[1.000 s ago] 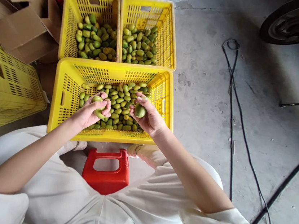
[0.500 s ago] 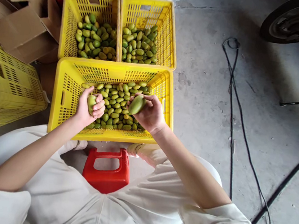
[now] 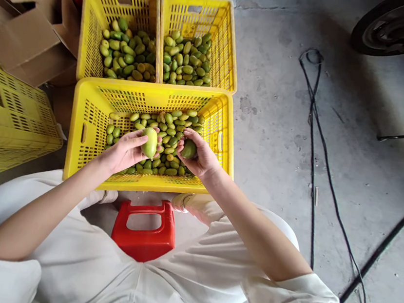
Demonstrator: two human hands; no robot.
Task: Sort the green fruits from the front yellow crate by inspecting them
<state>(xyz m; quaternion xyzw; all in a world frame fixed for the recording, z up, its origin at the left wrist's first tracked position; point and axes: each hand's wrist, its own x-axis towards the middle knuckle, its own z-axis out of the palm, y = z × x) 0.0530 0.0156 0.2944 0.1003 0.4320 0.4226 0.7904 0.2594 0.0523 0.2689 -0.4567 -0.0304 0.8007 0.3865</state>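
A pale green oval fruit (image 3: pixel 149 143) is in my left hand (image 3: pixel 127 149), the thumb and fingers curled around it. My right hand (image 3: pixel 201 157) grips a darker green oval fruit (image 3: pixel 189 149), partly covered by the fingers. Both hands are above the near yellow crate (image 3: pixel 146 184), close together. In that crate lie many green oval fruits (image 3: pixel 171 131), a few of them yellowish; my hands hide some of these.
Behind stand two yellow crates, a left one (image 3: pixel 87 34) and a right one (image 3: pixel 232 52), both with similar fruit. Another yellow crate (image 3: pixel 25 115) and cardboard boxes (image 3: pixel 23 46) are at left. A red plastic stool (image 3: pixel 144 243) sits between my legs. Black cables (image 3: pixel 324 127) cross the floor.
My left hand has moved right and turned, so its fruit shows more fully. My right hand has rotated; a darker fruit face shows in it now. Fruits at the crate's left are uncovered.
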